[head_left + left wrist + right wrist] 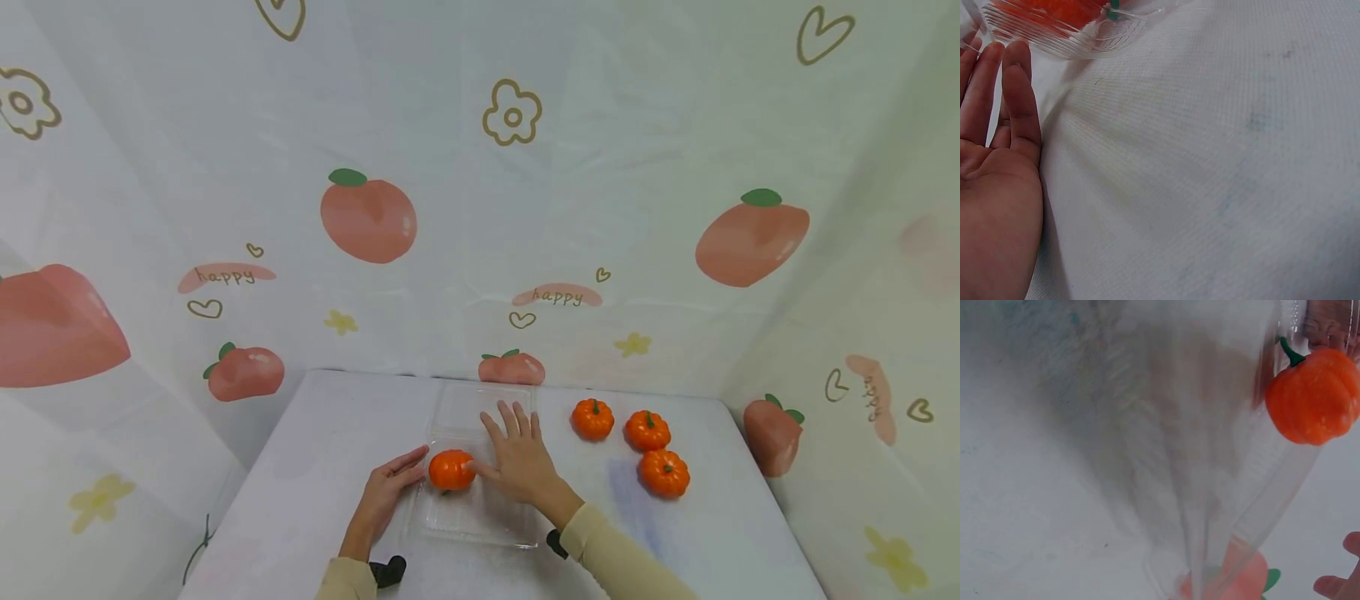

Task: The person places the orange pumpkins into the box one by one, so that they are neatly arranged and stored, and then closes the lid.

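A clear plastic clamshell box (480,527) lies open on the white tablecloth, its lid (468,406) folded back. One small orange pumpkin (451,469) sits inside near the left wall. My left hand (401,469) rests beside that wall with straight fingers, fingertips close to the pumpkin. My right hand (513,442) lies flat on the box with fingers spread, the thumb against the pumpkin. The left wrist view has my left palm (997,156) next to the ribbed box edge (1091,37). The right wrist view looks through the box (1210,487) at the pumpkin (1313,394).
Three more orange pumpkins (592,418) (648,430) (663,472) sit on the table to the right of the box. A printed cloth backdrop (480,208) closes off the back and both sides. The table's left edge (247,483) runs near my left arm.
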A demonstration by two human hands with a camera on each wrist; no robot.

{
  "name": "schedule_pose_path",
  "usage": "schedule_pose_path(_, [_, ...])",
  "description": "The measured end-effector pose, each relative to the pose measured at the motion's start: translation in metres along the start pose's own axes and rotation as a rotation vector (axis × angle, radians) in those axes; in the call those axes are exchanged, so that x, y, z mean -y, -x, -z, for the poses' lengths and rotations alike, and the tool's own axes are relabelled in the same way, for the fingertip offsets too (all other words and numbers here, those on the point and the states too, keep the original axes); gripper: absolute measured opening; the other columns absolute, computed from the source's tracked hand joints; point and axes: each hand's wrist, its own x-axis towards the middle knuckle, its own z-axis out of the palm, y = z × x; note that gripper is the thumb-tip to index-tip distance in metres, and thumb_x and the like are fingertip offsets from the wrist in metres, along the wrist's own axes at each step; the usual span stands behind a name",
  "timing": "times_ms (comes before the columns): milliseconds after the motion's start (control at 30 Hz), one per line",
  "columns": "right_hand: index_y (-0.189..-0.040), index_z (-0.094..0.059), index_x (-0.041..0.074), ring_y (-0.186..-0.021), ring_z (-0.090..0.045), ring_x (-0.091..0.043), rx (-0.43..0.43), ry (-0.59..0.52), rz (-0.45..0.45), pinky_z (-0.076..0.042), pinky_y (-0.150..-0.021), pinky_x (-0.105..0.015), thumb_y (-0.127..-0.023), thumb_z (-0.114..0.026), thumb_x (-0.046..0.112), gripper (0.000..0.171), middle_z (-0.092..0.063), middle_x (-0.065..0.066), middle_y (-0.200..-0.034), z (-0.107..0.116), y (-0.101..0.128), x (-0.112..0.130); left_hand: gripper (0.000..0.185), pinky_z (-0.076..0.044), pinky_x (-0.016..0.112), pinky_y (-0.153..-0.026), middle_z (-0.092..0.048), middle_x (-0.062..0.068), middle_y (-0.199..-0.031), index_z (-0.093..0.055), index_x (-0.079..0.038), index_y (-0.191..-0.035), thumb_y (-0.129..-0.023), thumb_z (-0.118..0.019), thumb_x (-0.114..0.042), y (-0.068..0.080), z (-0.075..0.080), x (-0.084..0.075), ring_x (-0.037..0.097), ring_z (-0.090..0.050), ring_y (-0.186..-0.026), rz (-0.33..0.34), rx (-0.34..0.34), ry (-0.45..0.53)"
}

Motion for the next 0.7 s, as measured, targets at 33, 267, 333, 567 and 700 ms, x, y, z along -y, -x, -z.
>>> schedule_pose_path(33, [-0.159,-0.035,0.020,-0.153,-0.026,-0.045,0.000,-0.003,-0.003,-0.022,-0.123,-0.070,-0.095,-0.050,0.069,0.082,-0.029,-0.017,-0.166,0.000,0.000,-0.002,0.053,-0.057,0.017,-0.093,-0.067,-0.001,-0.140,-0.064,-0.007,-0.138,-0.090,-0.077,-0.025,0.000,0.000,0.000,-0.009,-0.062,-0.116,-0.002,0.001,0.002])
schedule_pose_path(267, [-0.159,-0.035,0.021,-0.154,-0.024,-0.045,0.003,-0.008,-0.036,-0.019,-0.123,-0.072,-0.095,-0.051,0.068,0.082,-0.026,-0.017,-0.168,0.000,0.000,-0.013,0.053,-0.057,0.017,-0.093,-0.067,-0.001,-0.139,-0.064,-0.006,-0.138,-0.090,-0.077,-0.025,0.001,0.000,-0.001,-0.007,-0.062,-0.117,0.008,0.004,0.001])
schedule_pose_path(333, [-0.159,-0.035,0.020,-0.154,-0.023,-0.045,-0.002,-0.016,-0.045,-0.018,-0.123,-0.072,-0.095,-0.052,0.066,0.081,-0.026,-0.017,-0.168,-0.001,0.001,-0.017,0.054,-0.057,0.017,-0.093,-0.066,0.000,-0.141,-0.064,-0.006,-0.138,-0.090,-0.077,-0.026,0.001,0.000,-0.001,-0.006,-0.062,-0.119,0.010,0.004,-0.001])
schedule_pose_path(567, [-0.158,-0.037,0.018,-0.153,-0.025,-0.046,-0.016,-0.013,-0.071,-0.018,-0.121,-0.073,-0.095,-0.053,0.066,0.081,-0.030,-0.019,-0.166,0.002,0.003,-0.030,0.053,-0.056,0.017,-0.095,-0.064,0.000,-0.144,-0.064,-0.009,-0.139,-0.090,-0.077,-0.026,0.001,0.001,-0.001,0.002,-0.061,-0.127,0.022,0.005,0.005])
schedule_pose_path(700, [-0.159,-0.036,0.019,-0.153,-0.024,-0.047,-0.005,0.008,-0.100,-0.019,-0.122,-0.072,-0.095,-0.050,0.068,0.081,-0.030,-0.019,-0.166,0.005,0.004,-0.038,0.052,-0.056,0.016,-0.095,-0.064,0.001,-0.144,-0.064,-0.009,-0.139,-0.091,-0.077,-0.025,0.002,0.000,-0.002,-0.003,-0.062,-0.123,0.020,0.007,0.012])
